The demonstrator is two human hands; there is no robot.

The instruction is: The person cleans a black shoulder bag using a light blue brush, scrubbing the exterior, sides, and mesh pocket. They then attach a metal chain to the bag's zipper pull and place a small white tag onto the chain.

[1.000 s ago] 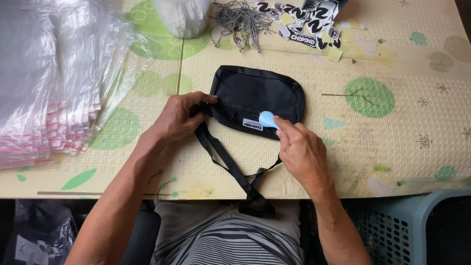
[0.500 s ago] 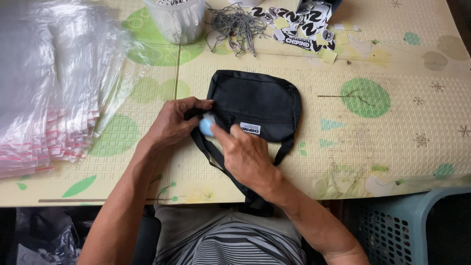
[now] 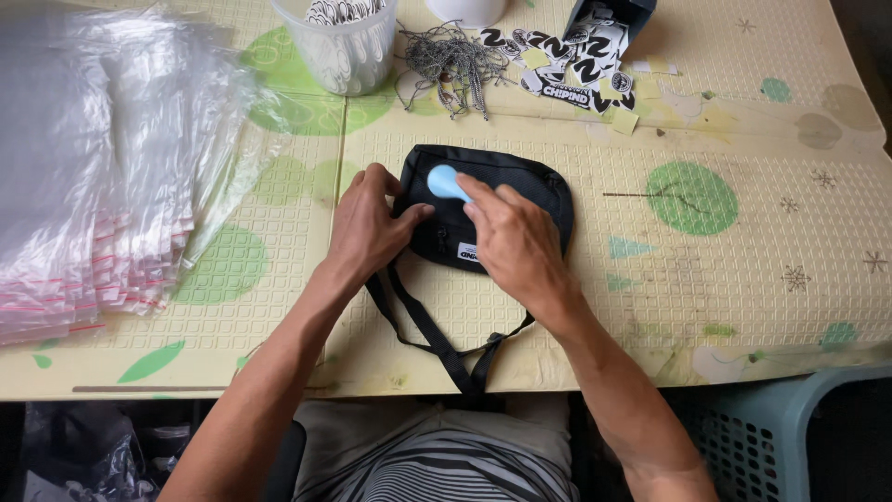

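A small black pouch bag (image 3: 506, 186) lies flat on the patterned table mat, its black strap (image 3: 437, 339) looping over the near table edge. My left hand (image 3: 367, 228) presses on the bag's left end, fingers on the fabric. My right hand (image 3: 516, 242) rests on the bag's middle and holds a small light-blue tool (image 3: 444, 182) with a rounded head that lies on the bag's upper left part. A white label on the bag shows just left of my right hand.
A thick stack of clear plastic bags (image 3: 88, 186) fills the left side. At the back stand a clear plastic cup (image 3: 342, 46), a tangle of grey cords (image 3: 455, 60) and black-and-white printed tags (image 3: 571, 60). A pale blue basket (image 3: 780, 437) sits below the table's right edge.
My right hand carried the blue tool from the bag's right side across to its upper left. The bag shifted slightly and my left hand stayed on its left end.
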